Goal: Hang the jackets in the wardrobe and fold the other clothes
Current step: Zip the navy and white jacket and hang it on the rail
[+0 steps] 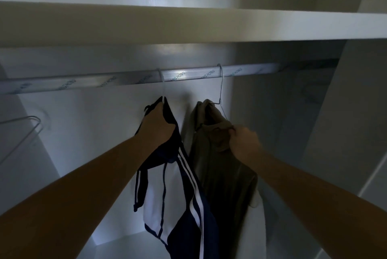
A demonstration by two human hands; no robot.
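Inside the white wardrobe, a silver rail (125, 82) runs across below a shelf. Two wire hangers hook over it. On the left hanger (163, 85) hangs a navy and white jacket (188, 196) with white stripes; my left hand (158, 127) grips its collar just under the hook. On the right hanger (221, 89) hangs an olive-brown jacket (222, 175); my right hand (244, 143) pinches the shoulder fabric near its collar. Both jackets hang close together, side by side.
An empty wire hanger (25, 131) shows at the far left, by the left wall. The thick white shelf (188, 26) sits just above the rail. The wardrobe's right side panel (345, 112) stands close to the olive jacket.
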